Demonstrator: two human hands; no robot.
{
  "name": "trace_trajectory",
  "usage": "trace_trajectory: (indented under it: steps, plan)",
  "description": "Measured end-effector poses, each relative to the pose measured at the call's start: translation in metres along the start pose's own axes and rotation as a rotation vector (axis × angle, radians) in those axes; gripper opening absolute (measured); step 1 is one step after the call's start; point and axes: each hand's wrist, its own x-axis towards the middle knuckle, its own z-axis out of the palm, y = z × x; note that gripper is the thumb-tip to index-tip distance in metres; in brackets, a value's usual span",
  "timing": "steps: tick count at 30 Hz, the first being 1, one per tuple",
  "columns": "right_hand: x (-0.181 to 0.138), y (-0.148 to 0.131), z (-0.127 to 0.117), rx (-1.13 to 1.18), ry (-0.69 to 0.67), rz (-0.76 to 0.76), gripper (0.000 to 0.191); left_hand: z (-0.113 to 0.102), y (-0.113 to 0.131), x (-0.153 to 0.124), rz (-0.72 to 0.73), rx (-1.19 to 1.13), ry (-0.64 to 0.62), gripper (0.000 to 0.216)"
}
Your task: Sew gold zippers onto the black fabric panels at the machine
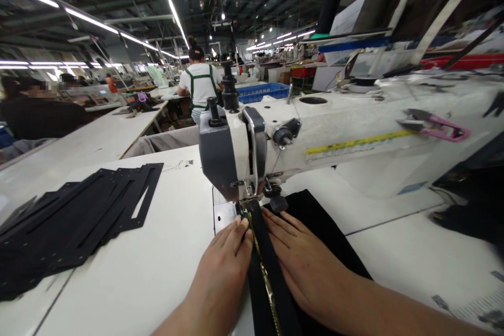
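Observation:
A black zipper tape with gold teeth (264, 273) runs from the table's front edge up under the presser foot of a white and grey sewing machine (252, 152). It lies on a black fabric piece (326, 231). My left hand (224, 273) lies flat on the left side of the zipper, fingers stretched toward the needle. On the right side, my right hand (303, 257) presses flat on the zipper and black fabric, its fingers also stretched out. Neither hand grips anything.
A stack of black cut pieces with slots (79, 215) lies at the left of the white table (157, 262). Pink-handled snips (433, 125) rest on the machine arm. Other people sit at tables behind, and a blue bin (262, 92) stands far back.

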Motion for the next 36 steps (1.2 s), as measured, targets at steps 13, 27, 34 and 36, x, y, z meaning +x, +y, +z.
trace_trajectory:
  steps: [13,27,34,36]
  plan:
    - [0.003,0.003,-0.001,0.008,0.001,0.026,0.049,0.004,-0.007,0.004,0.023,-0.015,0.037,0.031]
    - [0.0,0.004,-0.015,0.091,0.105,-0.077,0.034,0.001,-0.008,0.015,-0.198,-0.202,-0.102,0.029]
    - [-0.037,-0.038,0.001,-0.182,0.363,-0.35,0.017,-0.016,-0.004,0.003,-0.159,-0.229,-0.059,0.037]
    - [-0.041,-0.045,0.01,-0.28,0.455,-0.378,0.025,-0.02,0.001,-0.003,-0.153,-0.211,-0.029,0.034]
